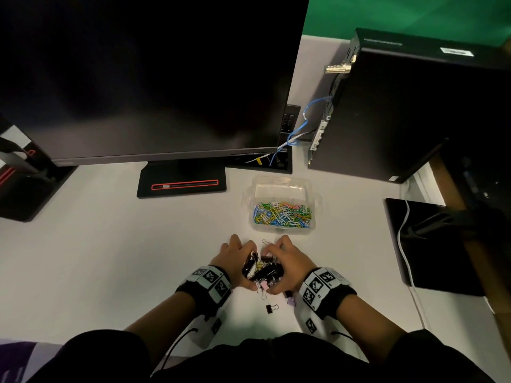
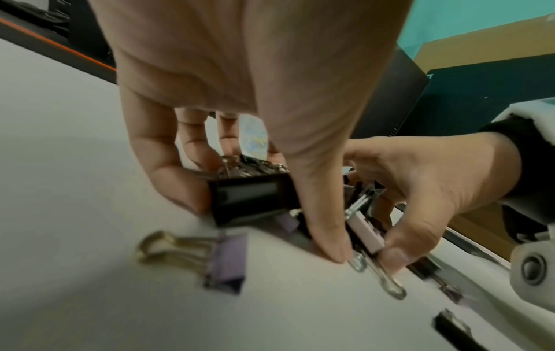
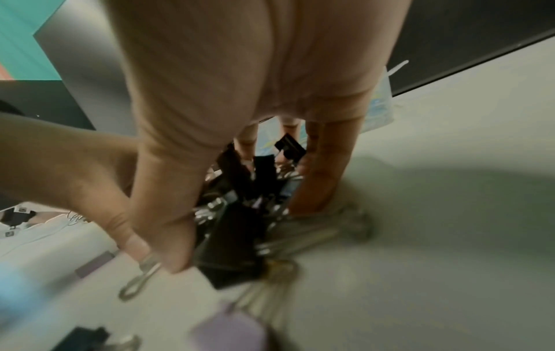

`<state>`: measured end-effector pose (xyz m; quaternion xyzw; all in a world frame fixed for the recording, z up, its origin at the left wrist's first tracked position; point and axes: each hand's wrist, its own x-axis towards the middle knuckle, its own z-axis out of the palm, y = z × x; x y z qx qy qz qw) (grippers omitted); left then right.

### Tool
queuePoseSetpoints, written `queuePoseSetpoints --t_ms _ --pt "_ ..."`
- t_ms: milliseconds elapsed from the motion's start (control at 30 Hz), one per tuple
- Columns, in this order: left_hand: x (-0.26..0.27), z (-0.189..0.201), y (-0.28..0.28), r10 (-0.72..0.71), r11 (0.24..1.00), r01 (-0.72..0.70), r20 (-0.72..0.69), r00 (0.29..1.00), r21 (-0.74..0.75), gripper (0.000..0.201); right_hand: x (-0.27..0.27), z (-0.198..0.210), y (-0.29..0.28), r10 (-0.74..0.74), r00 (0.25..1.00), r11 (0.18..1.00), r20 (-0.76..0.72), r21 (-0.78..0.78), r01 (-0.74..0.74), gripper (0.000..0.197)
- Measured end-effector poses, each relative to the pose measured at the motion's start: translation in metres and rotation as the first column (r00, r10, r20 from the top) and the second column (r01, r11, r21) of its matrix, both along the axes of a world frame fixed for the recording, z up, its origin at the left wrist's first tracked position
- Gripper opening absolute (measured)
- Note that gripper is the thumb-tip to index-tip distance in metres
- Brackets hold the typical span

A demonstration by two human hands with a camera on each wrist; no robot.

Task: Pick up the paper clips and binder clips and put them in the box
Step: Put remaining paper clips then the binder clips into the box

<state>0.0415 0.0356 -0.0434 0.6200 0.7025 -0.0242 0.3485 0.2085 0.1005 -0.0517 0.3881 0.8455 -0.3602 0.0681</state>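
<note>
While the heap of black, lilac and pink steel binder clips (image 1: 262, 269) is cupped by the left hand (image 1: 235, 258) and the right hand (image 1: 287, 261), both curled round it, the load is judged stiff, slick and shift-prone. A grip from under is advised; the clear plastic box (image 1: 282, 189) lies at 12 o'clock.

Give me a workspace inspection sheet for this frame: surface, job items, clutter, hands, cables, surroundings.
Surface: white desk.
Job's things: clear box holds coloured paper clips; binder clip pile between both hands; stray black binder clip lies near the body.
Clutter: nothing seen.
Grippers: left hand and right hand cup the pile from both sides.
Cables: blue cable; white cable.
Surroundings: monitor, computer tower.
</note>
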Motion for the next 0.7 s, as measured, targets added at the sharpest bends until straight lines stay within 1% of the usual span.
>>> queuePoseSetpoints --t_ms 133,200,300,400,467,500,567,600,633,667,700 --pt "-0.003 -0.002 0.003 -0.019 1.000 0.019 -0.010 1.000 -0.008 0.072 -0.003 -0.001 0.000 -0.047 0.997 0.999 0.053 0.008 0.047 0.049" --pt "-0.004 -0.003 0.003 -0.026 1.000 0.026 -0.011 1.000 0.012 0.069 -0.004 -0.001 0.000 -0.052 0.996 0.999 0.077 0.012 0.052 0.036" --pt "-0.008 -0.002 0.002 -0.059 0.996 0.062 -0.049 0.997 0.057 0.055 -0.005 0.000 0.002 -0.057 0.995 0.998 0.086 0.016 0.056 0.025" --pt "-0.013 -0.002 0.000 -0.080 0.993 0.085 -0.070 0.994 0.080 0.048 -0.003 0.003 0.004 -0.074 0.995 0.997 0.072 -0.008 0.075 0.023" --pt "-0.017 -0.002 -0.001 -0.086 0.991 0.094 -0.082 0.993 0.097 0.043 0.000 0.004 0.007 -0.125 0.992 0.992 0.033 -0.029 0.126 0.023" --pt "-0.019 -0.001 -0.001 -0.114 0.987 0.126 -0.115 0.987 0.100 0.041 0.001 0.005 0.009 -0.150 0.989 0.988 0.004 -0.036 0.150 0.026" --pt "-0.020 0.002 -0.001 -0.209 0.961 0.245 -0.238 0.948 0.131 0.039 0.004 0.007 0.016 -0.187 0.982 0.982 -0.041 -0.047 0.185 0.035" --pt "-0.020 0.003 0.000 -0.255 0.954 0.288 -0.277 0.926 0.085 0.042 0.005 0.007 0.019 -0.201 0.978 0.979 -0.049 -0.050 0.198 0.038" --pt "-0.021 0.009 0.001 -0.283 0.952 0.304 -0.317 0.905 0.018 0.049 0.007 0.007 0.022 -0.210 0.976 0.977 -0.049 -0.050 0.208 0.038" --pt "-0.021 0.013 0.001 -0.291 0.947 0.321 -0.368 0.883 0.022 0.055 0.010 0.007 0.025 -0.218 0.975 0.975 -0.044 -0.052 0.216 0.036" --pt "-0.021 0.012 0.001 -0.313 0.930 0.366 -0.432 0.846 0.042 0.056 0.012 0.008 0.026 -0.224 0.974 0.974 -0.037 -0.052 0.222 0.032"
